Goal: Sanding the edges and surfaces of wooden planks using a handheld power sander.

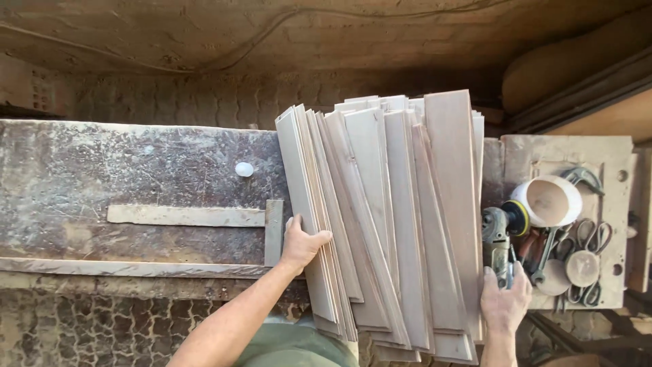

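- Green cloth [292, 350] at bottom edge, between the two forearms, nearest the camera.
- Left hand [302, 243] fingers curled onto left edge of fanned stack of pale thin wooden slats [390, 217], thumb on the near side, pressing the stack sideways.
- Right hand [506, 299] at stack's right near corner, fingers up against grey-black angle grinder [497, 245]; whether it grips the grinder or just touches it, cannot tell.
- Slats long, flat, smooth, overlapping like cards; near ends overhang bench edge, far ends stick past far edge.
- Worn dark dusty workbench top [102, 170] carries the stack; scratched, sawdust-coated.
- Flat pale metal L-shaped stop strip [197, 216] fixed on bench, just left of left hand.
- Small white round knob [244, 169] on bench, further out, apart from stack.
- Right of stack: grinder's white cup-shaped sanding disc [549, 200], round wooden discs [583, 267], metal scissors [594, 238], all crowded on pale dusty wooden board [611, 160].
- Dusty brown paved ground [204, 102] beyond bench.
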